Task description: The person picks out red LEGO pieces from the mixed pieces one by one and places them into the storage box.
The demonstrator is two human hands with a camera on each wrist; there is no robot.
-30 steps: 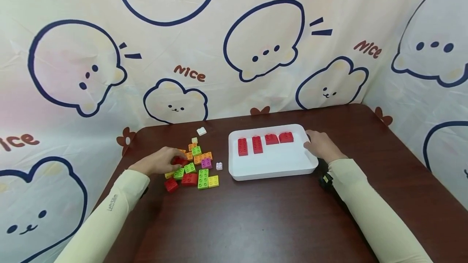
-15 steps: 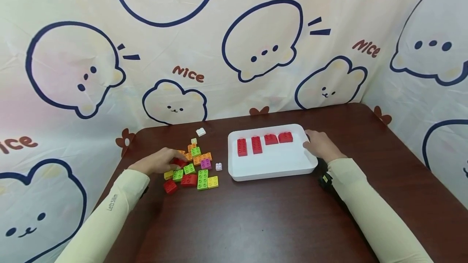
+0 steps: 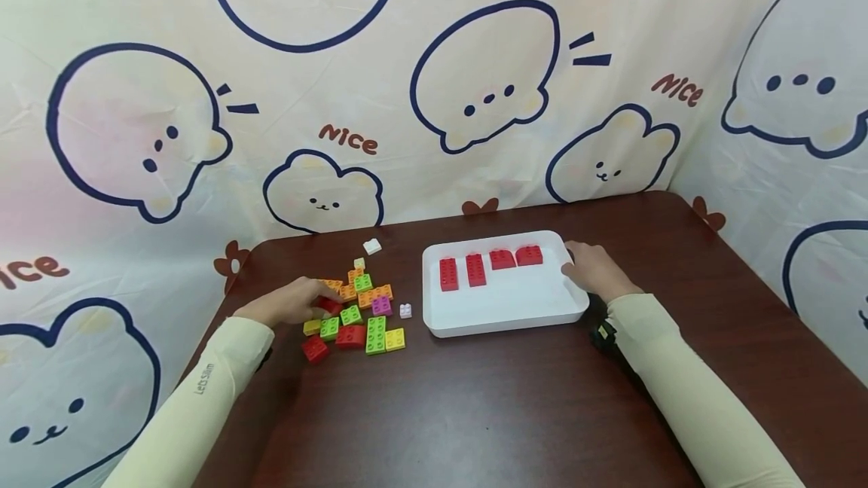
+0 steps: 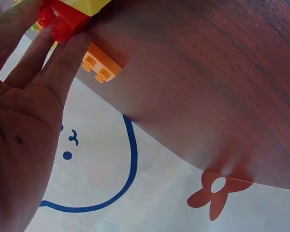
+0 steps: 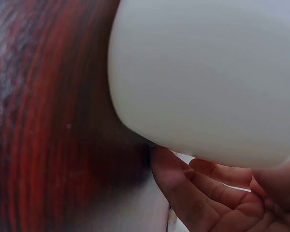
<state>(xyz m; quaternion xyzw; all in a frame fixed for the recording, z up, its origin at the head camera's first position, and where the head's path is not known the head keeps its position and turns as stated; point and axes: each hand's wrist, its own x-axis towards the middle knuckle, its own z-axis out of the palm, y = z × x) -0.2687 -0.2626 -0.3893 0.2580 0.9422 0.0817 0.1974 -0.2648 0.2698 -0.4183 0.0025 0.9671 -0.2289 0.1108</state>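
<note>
My left hand point(image 3: 294, 301) pinches a red toy brick point(image 3: 330, 306) at the left side of a loose brick pile. In the left wrist view, fingers and thumb lie around that red brick, beside a yellow brick point(image 4: 89, 5) and near an orange brick point(image 4: 102, 63). My right hand point(image 3: 598, 271) grips the right end of a white tray point(image 3: 502, 307), thumb over the rim. The right wrist view shows its fingers against the tray's outer wall. Inside the tray, several red bricks point(image 3: 476, 269) form a row along the far side.
Green bricks point(image 3: 376, 335), a yellow brick point(image 3: 395, 340), a purple brick point(image 3: 382, 306) and red bricks point(image 3: 350, 336) lie close together. A small pale brick point(image 3: 405, 311) sits between pile and tray. One white brick point(image 3: 371, 246) lies near the back edge of the dark table point(image 3: 447, 413).
The left hand and its red brick have shifted slightly, and more of the orange brick behind the fingers shows. The right hand and the tray stay in place.
</note>
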